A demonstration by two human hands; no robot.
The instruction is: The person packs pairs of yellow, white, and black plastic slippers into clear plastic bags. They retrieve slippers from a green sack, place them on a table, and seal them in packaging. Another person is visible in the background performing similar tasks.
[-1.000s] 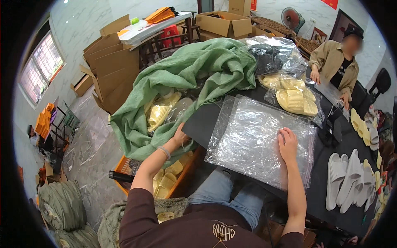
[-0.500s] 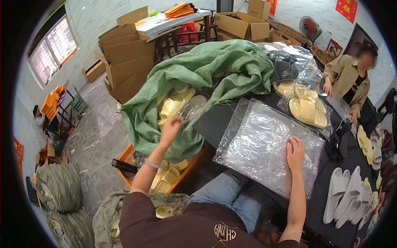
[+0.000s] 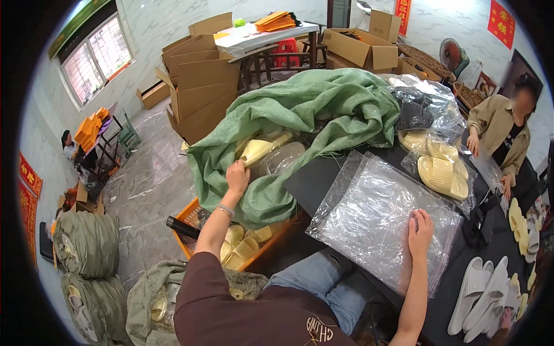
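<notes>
A pale yellow slipper (image 3: pixel 265 148) is tilted up at the mouth of the green woven sack (image 3: pixel 294 98), with my left hand (image 3: pixel 237 176) closed on its near end. Beside it in the sack lies something wrapped in clear plastic (image 3: pixel 287 158). On the black table, my right hand (image 3: pixel 420 232) lies on a stack of clear plastic bags (image 3: pixel 369 207), fingers spread loosely along its right side and holding nothing. Farther back on the table, more yellow slippers (image 3: pixel 441 176) sit in clear bags.
An orange crate (image 3: pixel 187 216) of yellow slippers stands below the sack, a black cylinder (image 3: pixel 182 226) across its edge. White slippers (image 3: pixel 476 288) line the table's right, where another person's hand (image 3: pixel 506 318) touches them. A co-worker (image 3: pixel 502 130) stands across. Green sacks (image 3: pixel 89 245) are at left.
My left hand has taken hold of the yellow slipper and tilted it up. My right hand stays on the bags. Another hand has appeared at the white slippers. The view has shifted.
</notes>
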